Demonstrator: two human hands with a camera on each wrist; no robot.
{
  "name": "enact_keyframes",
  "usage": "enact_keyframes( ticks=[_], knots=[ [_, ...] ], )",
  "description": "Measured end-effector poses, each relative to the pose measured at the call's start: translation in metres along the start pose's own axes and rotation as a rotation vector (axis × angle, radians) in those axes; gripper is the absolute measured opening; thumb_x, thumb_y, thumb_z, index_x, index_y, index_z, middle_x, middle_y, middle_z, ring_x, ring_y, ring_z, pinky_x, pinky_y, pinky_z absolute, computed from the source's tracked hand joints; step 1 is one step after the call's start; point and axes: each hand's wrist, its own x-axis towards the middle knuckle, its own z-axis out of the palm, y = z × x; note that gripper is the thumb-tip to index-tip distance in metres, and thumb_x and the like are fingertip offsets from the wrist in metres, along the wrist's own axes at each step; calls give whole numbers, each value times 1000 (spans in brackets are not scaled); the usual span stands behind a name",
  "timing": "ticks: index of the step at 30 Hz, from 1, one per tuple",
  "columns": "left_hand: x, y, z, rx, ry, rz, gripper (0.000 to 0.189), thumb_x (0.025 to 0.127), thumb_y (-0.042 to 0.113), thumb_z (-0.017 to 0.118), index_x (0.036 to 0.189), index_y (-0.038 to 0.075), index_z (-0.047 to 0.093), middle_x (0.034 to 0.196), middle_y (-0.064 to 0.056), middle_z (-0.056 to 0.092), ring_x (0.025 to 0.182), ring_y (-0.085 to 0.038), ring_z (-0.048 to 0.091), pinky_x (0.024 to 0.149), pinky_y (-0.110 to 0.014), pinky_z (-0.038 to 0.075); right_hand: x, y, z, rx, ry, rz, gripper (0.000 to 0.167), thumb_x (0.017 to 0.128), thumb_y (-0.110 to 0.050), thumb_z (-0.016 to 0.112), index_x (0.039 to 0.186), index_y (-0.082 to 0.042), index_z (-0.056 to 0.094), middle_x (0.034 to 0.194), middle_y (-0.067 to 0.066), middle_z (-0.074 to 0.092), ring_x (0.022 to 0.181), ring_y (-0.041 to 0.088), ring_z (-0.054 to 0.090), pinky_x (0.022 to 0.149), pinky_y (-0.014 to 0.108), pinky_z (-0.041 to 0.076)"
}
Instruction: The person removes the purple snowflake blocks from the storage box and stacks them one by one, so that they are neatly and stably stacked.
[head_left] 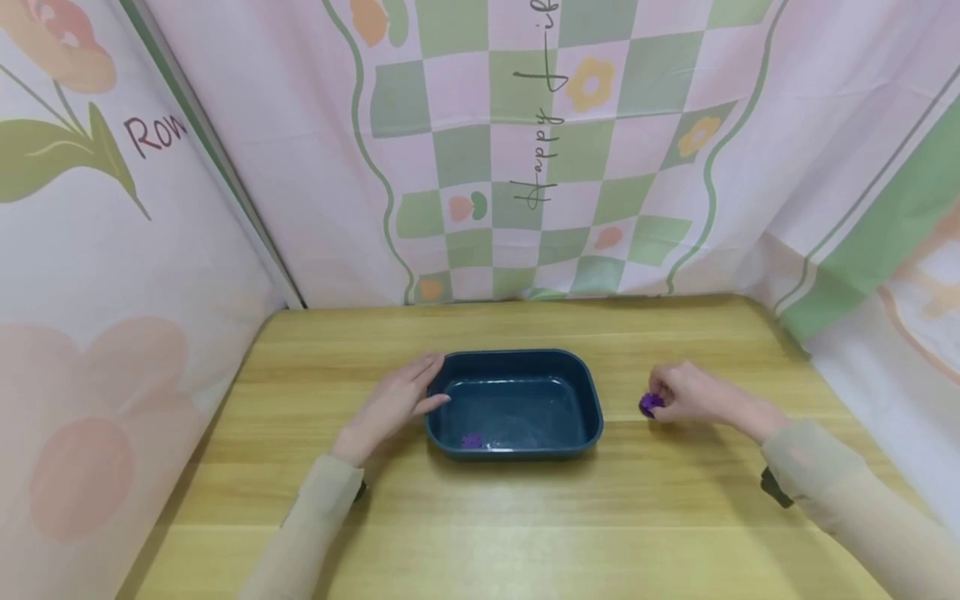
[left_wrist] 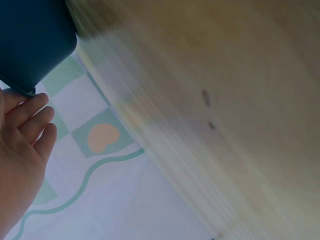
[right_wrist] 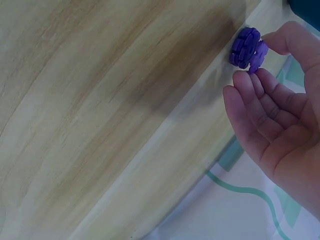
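A dark blue plastic bin (head_left: 513, 454) with rounded corners stands on the wooden table. My left hand (head_left: 393, 406) holds its left rim, thumb reaching over the inside and fingers along the outer side; in the left wrist view, fingertips (left_wrist: 37, 102) are right at the rim. Inside the bin, near its front left corner, lies a small purple piece (head_left: 472, 440). To the right of the bin, my right hand (head_left: 693, 396) pinches a purple notched plastic disc (right_wrist: 258, 56) between thumb and fingers. Against this disc sits a stack of similar purple discs (right_wrist: 244, 47), low over the table.
The wooden table (head_left: 517, 533) reaches back to a hanging curtain (head_left: 517, 150) with a green check print. Patterned cloth (head_left: 105, 333) also hangs along the left side and the right side (head_left: 885, 333) of the table.
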Motion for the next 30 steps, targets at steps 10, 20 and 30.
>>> enact_keyframes(
  ticks=[10,20,30],
  knots=[
    [0,0,0,1,10,9,65,96,40,62,144,-2,47,148,-20,50,137,-35,51,116,-46,43,-1,4,3,-18,15,-14,18,74,-10,79,80,-6,64,72,-2,64,64,1,54,56,17,51],
    [0,0,-1,-8,-1,2,67,96,41,61,145,-2,47,150,-20,49,138,-35,50,116,-46,42,-2,5,5,-22,4,-5,17,75,-13,80,81,-7,66,72,-3,67,64,0,56,57,17,52],
    [0,0,1,-11,3,0,66,96,40,62,144,-2,47,149,-20,49,138,-36,50,117,-46,42,-2,4,3,-24,-3,6,18,77,-16,81,83,-8,66,75,-3,67,66,1,57,57,17,51]
  ],
)
